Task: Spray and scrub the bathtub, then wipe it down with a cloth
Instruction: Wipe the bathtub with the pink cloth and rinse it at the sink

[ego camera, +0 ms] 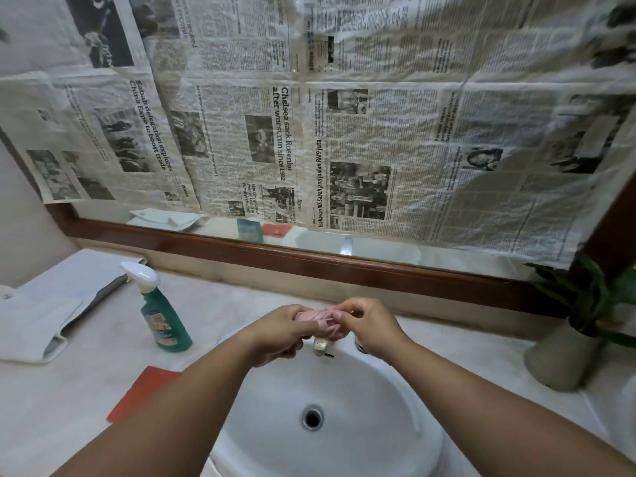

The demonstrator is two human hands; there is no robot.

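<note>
— forearms reach over the white sink (pixel 385 435). what's held?
— a pink cloth (pixel 320 321), bunched above the tap (pixel 321 346). left hand (pixel 280 330) fingers curl round it; right hand (pixel 370 327) pinches its other end.
— and the spray bottle (pixel 165 315)?
— upright on the counter (pixel 69 407), left of the sink, well apart from both hands.

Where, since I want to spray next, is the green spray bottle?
In the head view, the green spray bottle stands upright on the counter at left, between the folded white towel and the sink.
</note>
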